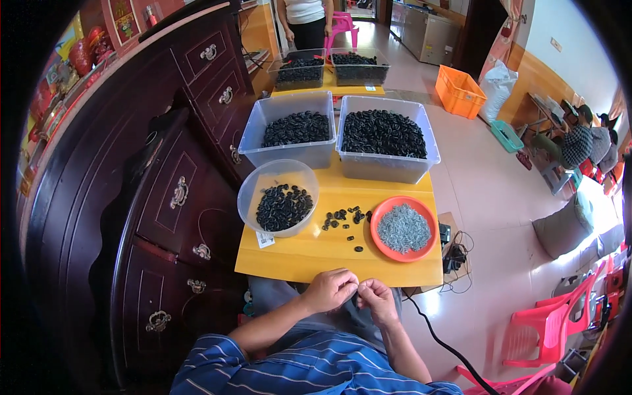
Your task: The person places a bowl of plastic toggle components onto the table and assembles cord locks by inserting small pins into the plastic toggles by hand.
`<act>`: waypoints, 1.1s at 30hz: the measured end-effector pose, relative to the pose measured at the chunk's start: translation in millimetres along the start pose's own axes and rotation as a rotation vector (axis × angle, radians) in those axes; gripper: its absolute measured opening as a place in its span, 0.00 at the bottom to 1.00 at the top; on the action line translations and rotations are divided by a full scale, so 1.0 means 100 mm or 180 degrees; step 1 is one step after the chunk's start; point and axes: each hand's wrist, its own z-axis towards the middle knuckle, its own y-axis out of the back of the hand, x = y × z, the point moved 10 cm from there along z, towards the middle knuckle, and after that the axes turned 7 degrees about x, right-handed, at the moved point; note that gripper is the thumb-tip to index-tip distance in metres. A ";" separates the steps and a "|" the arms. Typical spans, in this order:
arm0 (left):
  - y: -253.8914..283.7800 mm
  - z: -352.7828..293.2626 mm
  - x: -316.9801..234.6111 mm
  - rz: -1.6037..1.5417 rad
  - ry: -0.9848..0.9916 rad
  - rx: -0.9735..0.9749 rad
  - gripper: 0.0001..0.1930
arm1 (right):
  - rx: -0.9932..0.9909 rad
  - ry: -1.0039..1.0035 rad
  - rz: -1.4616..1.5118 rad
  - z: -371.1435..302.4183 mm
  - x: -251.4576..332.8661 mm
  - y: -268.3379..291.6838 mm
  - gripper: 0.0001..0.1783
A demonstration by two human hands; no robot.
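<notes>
My left hand and my right hand meet over my lap, just off the near edge of the yellow table. The fingers of both are pinched together, fingertip to fingertip. Whatever lies between them is too small or hidden to make out. Beyond my hands, several small black oval parts lie loose on the tabletop. To their right sits an orange-red plate heaped with small clear pieces. A round translucent tub holding more black parts stands to their left.
Two clear rectangular bins of black parts fill the table's far side. Dark wooden drawers rise close on the left. A black cable crosses the floor at right, near pink chairs. A person stands at the far end.
</notes>
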 end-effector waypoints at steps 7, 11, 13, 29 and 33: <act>-0.10 -0.11 0.40 -0.0246 0.0444 0.0142 0.04 | -0.0123 0.0606 -0.1518 0.05 0.11 -0.01 0.04; -0.21 -0.20 0.66 -0.0875 0.0691 0.0271 0.04 | -0.0059 0.0429 -0.1622 0.11 0.02 0.01 0.05; -0.25 -0.21 0.68 -0.1104 0.0766 0.0294 0.04 | 0.0056 0.0415 -0.1225 0.13 -0.04 -0.01 0.05; -0.02 -0.30 0.54 -0.1533 0.0737 -0.0182 0.02 | 0.0352 -0.0426 0.1016 0.15 -0.38 -0.31 0.08; 0.03 -0.36 0.55 -0.1598 0.0820 -0.0318 0.02 | 0.0452 -0.0373 0.1021 0.17 -0.38 -0.39 0.09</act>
